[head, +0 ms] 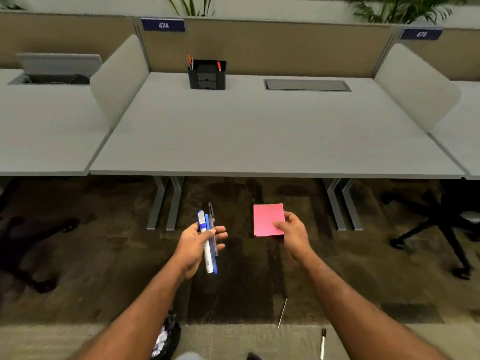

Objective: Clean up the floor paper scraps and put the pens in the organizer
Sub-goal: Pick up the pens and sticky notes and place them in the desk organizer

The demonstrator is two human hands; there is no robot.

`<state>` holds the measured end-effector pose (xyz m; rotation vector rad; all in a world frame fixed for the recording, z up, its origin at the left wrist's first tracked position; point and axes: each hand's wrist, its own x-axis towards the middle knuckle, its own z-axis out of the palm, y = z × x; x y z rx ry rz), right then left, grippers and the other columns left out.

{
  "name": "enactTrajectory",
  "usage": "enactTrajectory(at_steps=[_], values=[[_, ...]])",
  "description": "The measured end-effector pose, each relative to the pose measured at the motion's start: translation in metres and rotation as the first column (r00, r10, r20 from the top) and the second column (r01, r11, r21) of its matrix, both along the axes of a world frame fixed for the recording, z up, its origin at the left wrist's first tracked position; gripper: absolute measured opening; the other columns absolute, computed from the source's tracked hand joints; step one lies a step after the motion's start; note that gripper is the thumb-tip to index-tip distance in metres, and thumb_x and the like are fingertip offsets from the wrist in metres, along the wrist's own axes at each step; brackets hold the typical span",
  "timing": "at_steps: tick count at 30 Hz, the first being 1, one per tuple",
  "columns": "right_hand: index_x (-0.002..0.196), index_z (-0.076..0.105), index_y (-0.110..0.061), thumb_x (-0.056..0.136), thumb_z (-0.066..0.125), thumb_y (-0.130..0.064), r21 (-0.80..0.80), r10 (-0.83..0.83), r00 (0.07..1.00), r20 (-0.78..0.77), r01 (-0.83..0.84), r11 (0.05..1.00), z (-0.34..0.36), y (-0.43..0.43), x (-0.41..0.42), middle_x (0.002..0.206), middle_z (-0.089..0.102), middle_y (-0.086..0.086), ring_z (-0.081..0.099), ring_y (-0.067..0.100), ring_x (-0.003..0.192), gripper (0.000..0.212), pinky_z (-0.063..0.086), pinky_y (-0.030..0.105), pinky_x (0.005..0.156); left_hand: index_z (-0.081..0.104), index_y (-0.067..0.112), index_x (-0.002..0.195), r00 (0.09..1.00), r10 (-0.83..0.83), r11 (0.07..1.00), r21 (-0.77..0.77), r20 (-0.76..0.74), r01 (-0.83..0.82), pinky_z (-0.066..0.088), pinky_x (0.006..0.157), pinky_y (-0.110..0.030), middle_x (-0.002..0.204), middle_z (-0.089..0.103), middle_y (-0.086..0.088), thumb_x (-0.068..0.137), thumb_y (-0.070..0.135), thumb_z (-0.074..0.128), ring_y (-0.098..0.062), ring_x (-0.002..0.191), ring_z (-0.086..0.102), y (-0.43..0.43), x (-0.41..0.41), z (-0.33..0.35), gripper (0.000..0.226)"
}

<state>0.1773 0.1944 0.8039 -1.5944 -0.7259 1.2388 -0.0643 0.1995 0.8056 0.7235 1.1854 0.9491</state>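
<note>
An open-plan office: rows of grey workstations, each tabletop point(233, 131) fenced by tan partition panels point(259, 48) bearing numbered blue plates point(163, 25). A black desk organizer point(207, 75) stands beyond the fingers; a rolling office chair point(441, 224) sits on dark carpet point(104, 255).

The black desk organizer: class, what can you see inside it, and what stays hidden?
The black organizer stands at the back of the desk. Orange-tipped pens poke out of its top left, another at the right. Its walls hide their lower parts, and the small front drawers are shut.

Left hand point(198, 240) grips three pens point(208, 240); right hand point(294, 233) pinches pink sticky notes point(268, 219); organizer point(207, 74) on desk point(259, 136).
</note>
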Motion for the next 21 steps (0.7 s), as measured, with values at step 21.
enactTrajectory(at_steps=[21], values=[[0.116,0.052,-0.019,0.09,0.06,-0.002,0.035,0.044,0.997,-0.057,-0.042,0.999,0.012,0.272,-0.061,0.106,0.059,-0.005,0.063,0.02,0.092,0.031,0.057,0.023,0.06,0.058,0.013,0.119,0.999,-0.027,0.999,0.026,-0.024,0.028,0.059,0.065,-0.028,0.098,0.076,-0.003,0.098,0.014,0.055,-0.022,0.086,0.075,0.279,-0.034,0.004,0.021]])
